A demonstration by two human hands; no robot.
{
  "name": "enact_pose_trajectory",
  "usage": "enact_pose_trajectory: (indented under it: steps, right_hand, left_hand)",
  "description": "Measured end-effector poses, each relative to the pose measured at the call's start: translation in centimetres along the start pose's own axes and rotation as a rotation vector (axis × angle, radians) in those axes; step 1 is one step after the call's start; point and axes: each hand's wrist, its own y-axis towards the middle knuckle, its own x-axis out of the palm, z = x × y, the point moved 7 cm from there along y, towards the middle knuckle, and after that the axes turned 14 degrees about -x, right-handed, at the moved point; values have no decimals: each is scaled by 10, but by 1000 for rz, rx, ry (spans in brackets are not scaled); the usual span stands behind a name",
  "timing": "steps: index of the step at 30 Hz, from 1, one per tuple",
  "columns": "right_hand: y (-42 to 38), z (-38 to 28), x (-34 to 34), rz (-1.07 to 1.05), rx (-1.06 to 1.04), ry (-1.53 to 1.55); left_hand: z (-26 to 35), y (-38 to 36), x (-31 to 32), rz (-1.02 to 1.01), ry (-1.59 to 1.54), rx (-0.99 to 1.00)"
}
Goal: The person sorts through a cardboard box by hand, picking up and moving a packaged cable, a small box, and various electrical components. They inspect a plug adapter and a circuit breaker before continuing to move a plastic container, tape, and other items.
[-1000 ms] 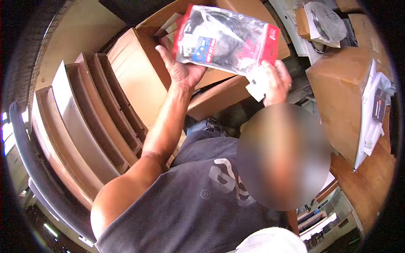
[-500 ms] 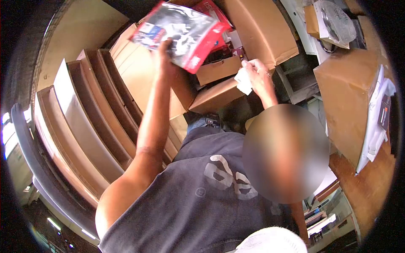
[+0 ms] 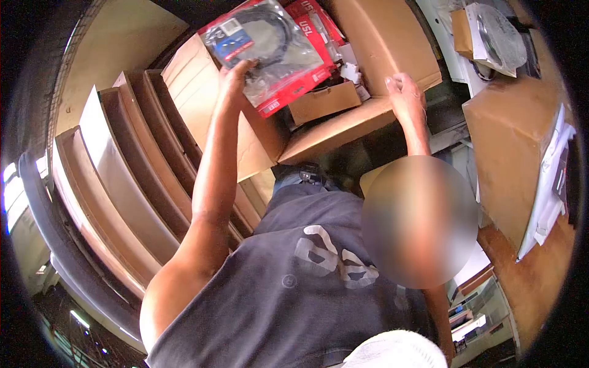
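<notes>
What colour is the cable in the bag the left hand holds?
Black; the cable is coiled inside the red-edged clear bag. Best seen in the head view.

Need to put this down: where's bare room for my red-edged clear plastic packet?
Bare: orange-brown surface beside the white plastic wrapping. Crowded: the open brown cardboard box, holding red plastic packets and a small brown carton.

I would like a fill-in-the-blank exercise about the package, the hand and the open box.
The hand holding the clear package is the ____ one. The package has ____ edges. Inside it is a coiled black ____. The open box is made of ____.

Missing words: left; red; cable; cardboard.
</notes>
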Motion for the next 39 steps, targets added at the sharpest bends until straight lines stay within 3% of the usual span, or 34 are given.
enact_pose_trajectory:
  steps: [3, 7, 9, 11, 13, 14, 15, 18, 21, 23, 24, 27, 28, 29, 31, 32, 35, 36, 39]
  right_hand:
    - [-21, -1, -6, -103, 36, 24]
    - [-49, 18, -13, 6, 21, 216]
    - [-62, 22, -21, 128, -26, 305]
    - [-72, 32, -26, 116, 14, 246]
    - [-81, 37, -31, 136, 70, 222]
    - [-84, 40, -32, 157, 30, 202]
    - [-88, 45, -30, 168, 27, 208]
    - [-105, 56, -26, 165, 87, 224]
    - [-124, 76, -15, 139, 140, 276]
    - [-126, 77, -16, 124, 137, 263]
    - [-130, 78, -16, 120, 164, 265]
    - [-131, 81, -14, 113, 179, 264]
    - [-130, 81, -13, 114, 164, 249]
    - [-129, 78, -11, 106, 154, 234]
    - [-126, 69, -7, 62, 162, 227]
    - [-125, 62, -5, 27, 168, 224]
    - [-125, 47, -3, -15, 116, 156]
    - [-127, 47, -1, -18, 98, 168]
    - [-143, 57, 7, -45, 147, 166]
  left_hand:
    - [-12, 12, 30, -65, 74, -13]
    - [-48, 45, 86, -254, -227, -217]
    - [-64, 55, 109, -248, -205, -309]
    - [-69, 54, 129, -235, -124, -307]
    - [-116, 103, 133, -206, 6, -253]
    - [-182, 176, 123, -201, -80, -255]
    - [-194, 180, 125, -154, -125, -258]
    - [-175, 143, 140, -156, -232, -271]
    - [-143, 122, 143, -273, -412, -147]
    - [-114, 103, 138, -441, -612, -96]
    - [-116, 103, 124, -382, -710, -154]
    - [-115, 96, 112, -375, -1086, -11]
    - [-122, 101, 118, -429, -1306, -163]
    - [-127, 104, 121, -398, -1279, -143]
    - [-164, 117, 142, -139, -850, -611]
    - [-172, 125, 157, -228, -577, -627]
    - [-174, 146, 157, -273, -416, -683]
    - [-171, 133, 151, -106, -440, -771]
    - [-178, 121, 139, -196, -547, -695]
